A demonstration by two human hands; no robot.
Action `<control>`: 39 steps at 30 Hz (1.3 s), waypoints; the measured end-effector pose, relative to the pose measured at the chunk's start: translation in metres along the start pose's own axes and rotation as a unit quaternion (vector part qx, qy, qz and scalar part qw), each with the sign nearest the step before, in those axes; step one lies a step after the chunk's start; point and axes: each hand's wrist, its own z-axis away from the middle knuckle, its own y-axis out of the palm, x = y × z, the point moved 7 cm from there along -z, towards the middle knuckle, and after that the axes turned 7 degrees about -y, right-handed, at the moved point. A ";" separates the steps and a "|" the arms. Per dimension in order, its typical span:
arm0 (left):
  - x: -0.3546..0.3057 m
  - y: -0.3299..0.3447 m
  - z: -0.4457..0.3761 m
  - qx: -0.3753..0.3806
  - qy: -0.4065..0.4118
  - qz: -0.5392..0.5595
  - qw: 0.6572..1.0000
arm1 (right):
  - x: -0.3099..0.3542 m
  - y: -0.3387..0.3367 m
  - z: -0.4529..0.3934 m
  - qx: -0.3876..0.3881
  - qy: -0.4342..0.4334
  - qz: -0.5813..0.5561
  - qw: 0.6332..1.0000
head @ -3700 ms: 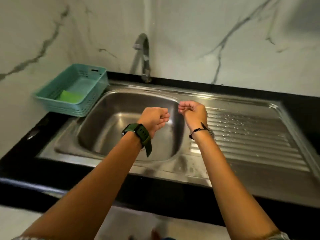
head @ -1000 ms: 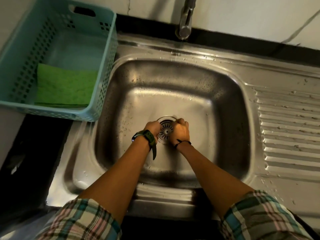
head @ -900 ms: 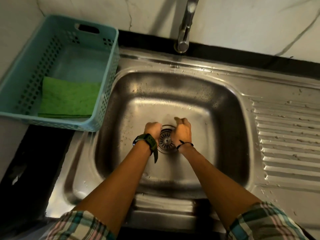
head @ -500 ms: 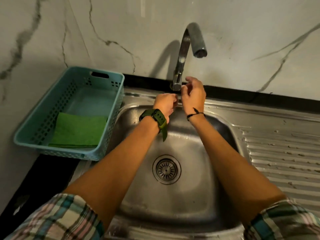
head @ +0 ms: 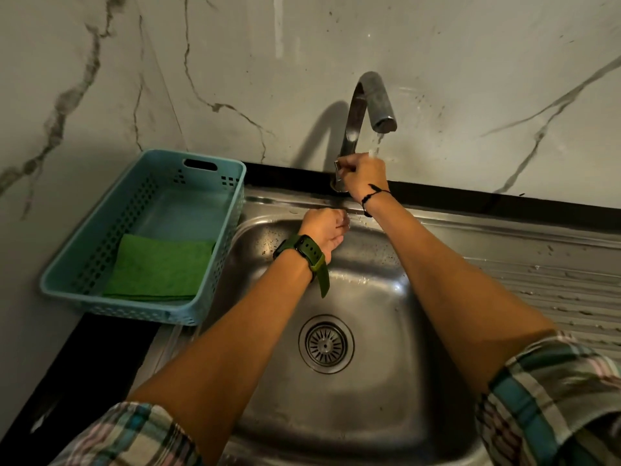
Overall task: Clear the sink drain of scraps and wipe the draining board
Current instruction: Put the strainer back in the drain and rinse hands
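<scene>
Now your right hand [head: 364, 176] is closed around the lever at the base of the tap [head: 356, 122], and water runs from the spout, while your left hand [head: 324, 230] is curled loosely under the stream near the back wall of the sink [head: 386, 408] — I cannot tell if it holds something. Below your arms the drain [head: 326, 344] lies uncovered in the basin floor, the draining board [head: 554, 280] is at the right with drops on its ribs, and the green cloth [head: 161, 267] lies in the blue basket [head: 67, 274] at the left.
</scene>
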 end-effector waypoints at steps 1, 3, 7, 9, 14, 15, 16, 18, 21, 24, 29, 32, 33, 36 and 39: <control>0.003 0.001 0.000 0.002 -0.007 0.003 1.000 | 0.001 0.002 -0.001 0.018 -0.005 -0.009 1.000; 0.010 0.004 0.000 0.008 -0.026 0.019 0.999 | 0.004 0.007 -0.001 0.061 -0.019 0.007 0.998; 0.019 0.010 0.002 0.039 -0.064 0.068 0.995 | 0.003 0.008 0.005 0.092 -0.015 0.005 0.996; 0.025 0.010 0.003 0.039 -0.067 0.020 0.997 | 0.002 0.005 0.022 0.054 0.001 -0.054 0.997; 0.041 -0.015 0.003 0.028 -0.066 -0.175 0.982 | -0.011 0.018 0.082 0.247 0.082 -0.133 0.956; 0.046 -0.023 0.004 0.027 -0.077 -0.200 0.976 | -0.015 0.022 0.094 0.320 0.101 -0.126 0.933; 0.049 -0.032 0.004 0.021 -0.089 -0.231 0.969 | -0.020 0.023 0.103 0.376 0.117 -0.108 0.913; 0.057 -0.046 0.006 0.010 -0.111 -0.293 0.950 | -0.032 0.026 0.111 0.421 0.142 -0.068 0.893; 0.061 -0.057 0.006 -0.001 -0.109 -0.337 0.935 | -0.036 0.033 0.110 0.406 0.151 -0.066 0.899; 0.062 -0.061 0.005 -0.008 -0.106 -0.342 0.934 | -0.030 0.040 0.113 0.449 0.152 -0.081 0.877; 0.058 -0.062 0.007 -0.007 -0.099 -0.334 0.937 | -0.026 0.036 0.105 0.441 0.147 -0.057 0.884; 0.058 -0.062 0.006 -0.008 -0.091 -0.327 0.941 | -0.027 0.034 0.103 0.430 0.146 -0.054 0.889; 0.059 -0.062 0.005 -0.012 -0.086 -0.323 0.942 | -0.028 0.033 0.102 0.421 0.149 -0.056 0.893; 0.071 -0.064 0.000 -0.029 -0.067 -0.326 0.943 | -0.033 0.036 0.105 0.425 0.149 -0.068 0.890; 0.110 -0.064 -0.010 -0.007 -0.067 -0.394 0.916 | -0.038 0.042 0.110 0.443 0.134 -0.051 0.885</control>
